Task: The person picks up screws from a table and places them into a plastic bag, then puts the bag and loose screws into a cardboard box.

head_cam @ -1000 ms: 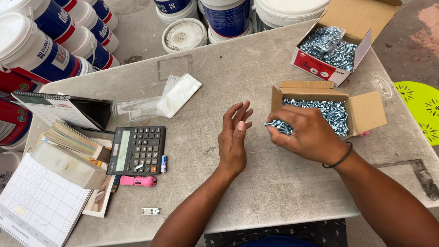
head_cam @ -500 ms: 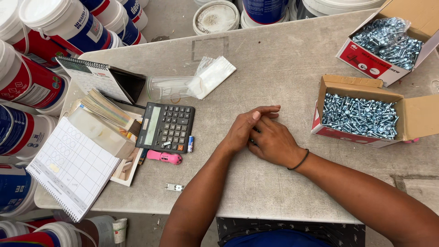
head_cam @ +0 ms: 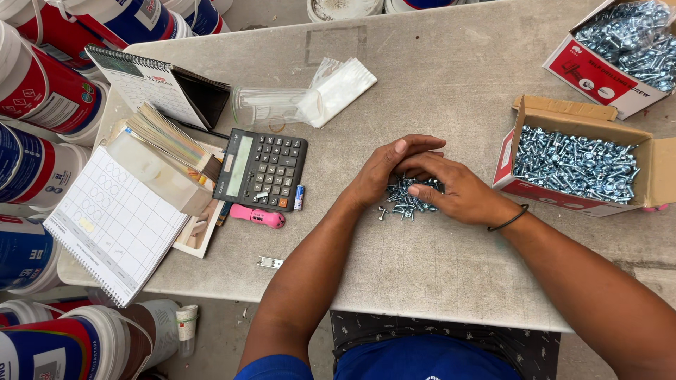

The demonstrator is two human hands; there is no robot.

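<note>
Small silver metal screws [head_cam: 407, 199] heaped loose at the middle of the grey stone-like surface [head_cam: 436, 91], half hidden under both hands. Left hand [head_cam: 386, 169] curled over the heap from nine o'clock, fingers bent across the top, touching the right hand. Right hand [head_cam: 456, 188] cupped over the heap from three o'clock, fingertips down among the screws, thin black band around its wrist. Neither hand clenched; whether any screw pinched between fingers, impossible to tell.

At eight o'clock from the heap, near the front edge, small flat silver metal clip [head_cam: 270, 262] lying alone. Toward nine o'clock, pink plastic cutter [head_cam: 257, 216] just beside a small blue and white battery [head_cam: 298, 198], both touching the lower edge of a black desk calculator [head_cam: 262, 169]. Further toward nine o'clock, spiral-bound gridded white notepad [head_cam: 113, 224] overhanging the edge, stack of coloured paper slips [head_cam: 169, 141] behind it.

At three o'clock, open brown and red cardboard box of silver screws [head_cam: 576, 160], flaps spread. At eleven o'clock, clear plastic cup [head_cam: 267, 107] on its side, touching folded white plastic bags [head_cam: 339, 88]. Left of those, propped spiral desk calendar [head_cam: 151, 84]. At one o'clock, far corner, second open red box of silver screws [head_cam: 620, 46]. Beyond the nine o'clock edge, stacked red, white and blue paint buckets [head_cam: 42, 91].
</note>
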